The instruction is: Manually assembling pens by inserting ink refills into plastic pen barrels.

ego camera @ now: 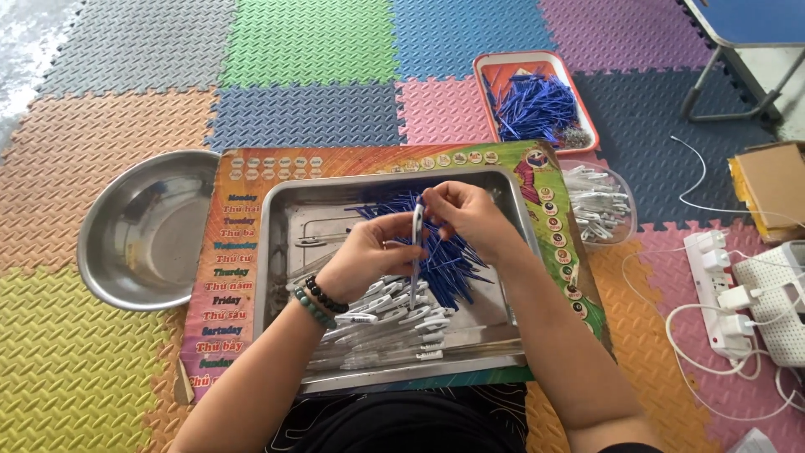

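I hold a white pen barrel upright over the steel tray, left hand and right hand both pinching it. I judge I am fitting a thin blue refill; next needs straight alignment. Smooth plastic barrels lie at 6 o'clock.

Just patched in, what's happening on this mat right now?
A person sits over a steel tray resting on a colourful printed board. Both hands hold one white pen barrel upright above the tray: the left hand grips it low, the right hand pinches its top. In the tray lie a heap of blue refills and a row of white pen barrels. An empty steel bowl sits to the left; a red tray of blue parts and a clear tub of white parts sit beyond.
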